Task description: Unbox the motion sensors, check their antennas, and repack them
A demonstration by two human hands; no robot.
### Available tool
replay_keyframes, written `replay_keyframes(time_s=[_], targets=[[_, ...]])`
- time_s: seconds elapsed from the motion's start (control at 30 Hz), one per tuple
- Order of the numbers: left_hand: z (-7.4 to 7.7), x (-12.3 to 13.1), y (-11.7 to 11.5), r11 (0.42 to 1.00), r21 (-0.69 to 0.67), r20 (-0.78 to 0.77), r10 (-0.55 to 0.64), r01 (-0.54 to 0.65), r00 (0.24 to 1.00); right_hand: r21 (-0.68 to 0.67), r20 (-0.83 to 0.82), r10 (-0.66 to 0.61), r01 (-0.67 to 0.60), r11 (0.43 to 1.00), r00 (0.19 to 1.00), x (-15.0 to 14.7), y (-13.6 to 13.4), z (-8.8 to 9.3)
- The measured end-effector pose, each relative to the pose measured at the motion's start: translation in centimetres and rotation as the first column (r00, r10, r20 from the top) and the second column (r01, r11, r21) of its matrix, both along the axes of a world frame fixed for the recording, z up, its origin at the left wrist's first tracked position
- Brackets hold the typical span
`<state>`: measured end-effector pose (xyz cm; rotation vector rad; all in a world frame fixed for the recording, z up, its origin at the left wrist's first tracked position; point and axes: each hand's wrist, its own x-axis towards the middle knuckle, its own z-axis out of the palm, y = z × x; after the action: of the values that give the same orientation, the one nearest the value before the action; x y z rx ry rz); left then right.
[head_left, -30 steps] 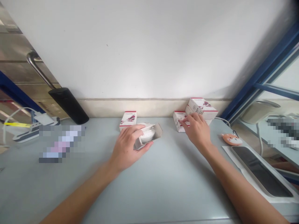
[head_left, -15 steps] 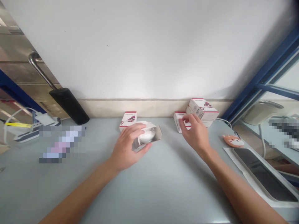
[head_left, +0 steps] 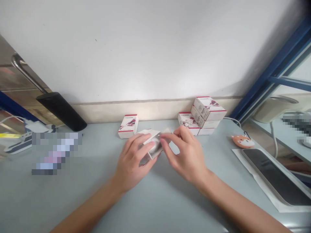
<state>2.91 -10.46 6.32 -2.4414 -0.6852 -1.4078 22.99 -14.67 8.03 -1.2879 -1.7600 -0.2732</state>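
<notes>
In my left hand [head_left: 134,155] is a small white carton [head_left: 147,140], fingers over its top and thumb underneath. The carton's end facing right stands open, and a pale, shiny thing [head_left: 155,149] shows inside; its kind is unclear. My right hand [head_left: 187,152] is at that open end, thumb and forefinger pinched together near a raised flap [head_left: 166,131]. Whether the pinch holds the flap or part of the contents cannot be made out. Behind my left hand a closed white-and-red carton [head_left: 128,127] stands on the grey table.
Several similar cartons [head_left: 211,108] are stacked by the wall at the back right. An orange animal-faced case [head_left: 243,141] and a dark phone-like slab [head_left: 274,174] lie at the right. A black cylinder [head_left: 62,110] and a power strip [head_left: 26,139] are at the left.
My right hand has come left from beside the stacked cartons to the held carton's open end. The carton in my left hand has tilted slightly, and the view has shifted a little.
</notes>
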Motion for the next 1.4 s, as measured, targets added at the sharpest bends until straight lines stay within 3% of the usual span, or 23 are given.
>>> replay_keyframes(time_s=[0.23,0.4,0.5,0.57,0.63,0.73,1.0,1.17,1.4], targets=[[-0.8,0.7,-0.4,0.995,0.058,0.037,-0.084,0.082,0.996,-0.087,-0.139,0.01,-0.022,0.996,0.99,-0.4,0.1,-0.4],[-2.1,0.8,0.5,0.992,0.005,0.001,-0.126,0.126,0.992,-0.123,-0.182,0.033,-0.056,0.991,0.983,1.0,1.3,-0.2],[-3.2,0.3,1.4,0.998,0.046,0.038,-0.034,0.033,0.999,-0.124,-0.19,0.059,-0.084,0.989,0.98,1.7,2.0,-0.3],[-3.9,-0.2,1.9,0.994,-0.096,0.034,0.058,-0.055,0.998,-0.129,-0.204,0.075,-0.103,0.986,0.976,2.0,2.3,-0.5],[-4.3,-0.7,2.1,0.915,-0.393,-0.094,0.062,-0.094,0.994,-0.143,-0.232,0.094,-0.13,0.981,0.968,2.3,2.5,-0.6],[-4.3,-1.4,2.1,0.832,-0.531,-0.182,0.07,-0.158,0.981,-0.149,-0.279,0.11,-0.156,0.976,0.954,2.7,2.8,-0.5],[-3.1,-2.4,2.2,0.852,-0.468,-0.26,0.119,-0.233,0.958,-0.092,-0.406,0.117,-0.168,0.982,0.906,3.3,3.3,-0.2],[-2.7,-3.2,2.6,0.878,-0.397,-0.339,0.132,-0.269,0.931,0.005,-0.537,0.159,-0.185,0.983,0.829,4.4,4.1,0.2],[-2.3,-4.3,3.0,0.88,-0.324,-0.435,0.188,-0.347,0.881,0.071,-0.678,0.063,-0.02,0.997,0.732,7.9,4.5,1.3]])
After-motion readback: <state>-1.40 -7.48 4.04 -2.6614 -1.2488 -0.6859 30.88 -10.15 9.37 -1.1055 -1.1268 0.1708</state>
